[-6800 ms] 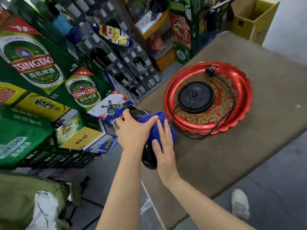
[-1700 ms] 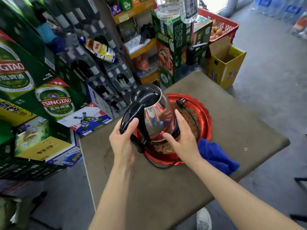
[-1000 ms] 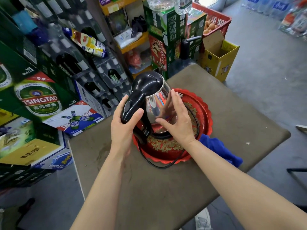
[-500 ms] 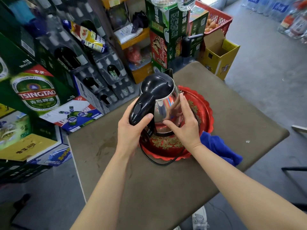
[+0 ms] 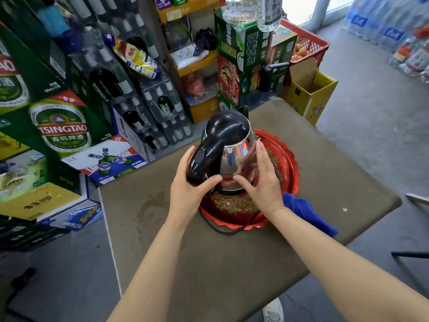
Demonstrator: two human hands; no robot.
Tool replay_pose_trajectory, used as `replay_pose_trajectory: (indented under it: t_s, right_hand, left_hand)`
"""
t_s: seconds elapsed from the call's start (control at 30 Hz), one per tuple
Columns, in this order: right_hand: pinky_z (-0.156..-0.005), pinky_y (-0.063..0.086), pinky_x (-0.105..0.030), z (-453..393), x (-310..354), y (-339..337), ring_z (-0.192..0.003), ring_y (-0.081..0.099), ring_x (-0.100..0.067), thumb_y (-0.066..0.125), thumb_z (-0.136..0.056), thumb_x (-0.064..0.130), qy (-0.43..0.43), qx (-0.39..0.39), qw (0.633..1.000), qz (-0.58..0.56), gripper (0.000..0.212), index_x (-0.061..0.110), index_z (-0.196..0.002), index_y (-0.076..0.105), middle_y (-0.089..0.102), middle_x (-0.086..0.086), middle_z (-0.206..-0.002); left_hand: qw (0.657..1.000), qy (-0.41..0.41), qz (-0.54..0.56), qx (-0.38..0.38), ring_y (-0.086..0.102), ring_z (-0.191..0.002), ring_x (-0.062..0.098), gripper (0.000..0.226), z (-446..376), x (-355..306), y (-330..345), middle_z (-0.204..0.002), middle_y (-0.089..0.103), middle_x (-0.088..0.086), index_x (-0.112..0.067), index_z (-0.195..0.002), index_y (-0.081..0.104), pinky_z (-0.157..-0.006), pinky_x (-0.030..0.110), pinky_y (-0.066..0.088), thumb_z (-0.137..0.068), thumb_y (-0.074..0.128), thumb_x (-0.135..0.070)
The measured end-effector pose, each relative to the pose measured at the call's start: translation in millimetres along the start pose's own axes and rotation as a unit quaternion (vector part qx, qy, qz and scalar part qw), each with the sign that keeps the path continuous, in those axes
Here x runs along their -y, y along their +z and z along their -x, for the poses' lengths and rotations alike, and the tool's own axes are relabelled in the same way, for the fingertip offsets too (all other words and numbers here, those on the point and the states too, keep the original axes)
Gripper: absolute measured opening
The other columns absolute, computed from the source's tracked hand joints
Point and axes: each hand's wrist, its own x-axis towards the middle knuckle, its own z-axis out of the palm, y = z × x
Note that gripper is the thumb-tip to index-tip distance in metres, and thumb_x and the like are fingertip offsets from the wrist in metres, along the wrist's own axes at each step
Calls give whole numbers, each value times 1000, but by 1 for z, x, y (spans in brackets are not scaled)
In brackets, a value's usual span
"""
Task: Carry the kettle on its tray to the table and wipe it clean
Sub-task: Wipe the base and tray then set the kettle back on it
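A steel kettle (image 5: 234, 149) with a black lid and black handle stands upright in the round red tray (image 5: 286, 168) on the brown table (image 5: 220, 263). My left hand (image 5: 188, 189) wraps around the lower part of the black handle. My right hand (image 5: 262, 182) lies flat against the kettle's shiny right side, fingers together. The black power cord (image 5: 228, 231) loops over the tray's near rim. A blue cloth (image 5: 308, 216) lies crumpled on the table just right of the tray, partly behind my right wrist.
Stacked green beer cartons (image 5: 60, 126) and crates of bottles stand close along the table's left and far sides. A yellow open box (image 5: 310, 94) and a red basket (image 5: 306, 44) sit beyond the far corner. A damp stain (image 5: 151, 203) marks the table at left.
Since 6.8 s ago the cloth has been put down and the kettle set on its base in the tray. In the last second both hands stayed on the kettle, which turned slightly.
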Motion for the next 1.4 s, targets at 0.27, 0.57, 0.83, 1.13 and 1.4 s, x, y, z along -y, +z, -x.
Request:
replay_pose_trajectory:
  t_s: [0.27, 0.57, 0.83, 1.13, 1.4]
  right_hand:
    - [-119, 18, -36, -33, -54, -37, -150, 19, -23, 39, -102, 41, -9, -5, 992, 126, 60, 24, -156, 20, 19, -6, -164]
    - [-101, 41, -49, -80, -121, -47, -128, 44, -40, 49, -99, 36, 141, 110, 961, 211, 64, 26, -156, 20, 45, -20, -144]
    - [-83, 47, -45, -86, -118, -31, -103, 56, -42, 43, -102, 31, 174, 146, 951, 210, 53, 27, -153, 31, 48, -19, -121]
    - [-84, 48, -46, -62, -49, 37, -96, 59, -43, 45, -102, 22, 137, 140, 968, 156, 49, 20, -150, 38, 50, -22, -117]
    - [-85, 49, -47, -17, 12, 104, -92, 60, -41, 38, -104, 24, 137, 159, 968, 137, 49, 23, -152, 33, 48, -17, -120]
  left_hand:
    - [941, -287, -44, -176, 47, -137, 25, 79, 47, 96, 51, -152, 45, 10, -19, -157, 24, -115, 42, 35, -92, 68, -32]
    - [909, -301, -111, -266, 52, -121, 27, 73, 32, 90, 96, -135, 43, 12, -21, -158, 22, -93, 27, 36, -97, 59, -10]
    - [905, -264, -160, -291, 38, -97, 8, 71, 35, 103, 82, -125, 40, 9, -18, -159, 17, -82, 16, 28, -98, 49, -1]
    - [884, -259, -175, -349, 51, -113, 25, 65, 62, 123, 0, -124, 42, 14, -14, -157, 25, -92, 22, 31, -98, 49, -1]
    - [863, -241, -215, -387, 52, -104, 31, 72, 95, 154, -87, -113, 43, 14, -21, -156, 30, -88, 26, 34, -91, 49, 6]
